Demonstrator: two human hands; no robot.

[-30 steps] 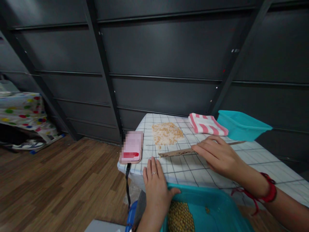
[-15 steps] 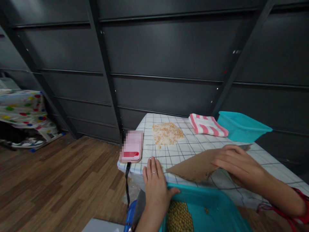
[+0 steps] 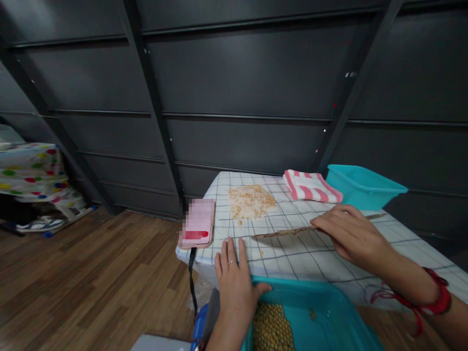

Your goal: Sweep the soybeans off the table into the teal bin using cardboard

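Note:
My left hand (image 3: 234, 278) lies with its fingers stretched out over the near edge of the table, its thumb by the rim of a teal plastic tub (image 3: 314, 287). Round yellow-green beans (image 3: 273, 326) fill the left part of that tub. Farther right, my right hand (image 3: 347, 234) grips a thin piece of brown cardboard (image 3: 285, 233), now seen almost edge-on just above the cloth. Beyond the cardboard, a flat pile of whitish grains mixed with yellow kernels (image 3: 251, 202) is spread on the tablecloth. One small crumb lies near my left fingertips.
The checked white tablecloth (image 3: 234, 180) covers the table. A pink-cased phone (image 3: 199, 219) with a black strap lies at the left edge. At the back right are a folded pink-and-white towel (image 3: 312, 186) and another teal tub (image 3: 365, 187). A dark panel wall stands behind.
My right hand has moved the cardboard slightly up and away from the near tub, tipping it from its broad face to edge-on. My left hand has stayed nearly in place.

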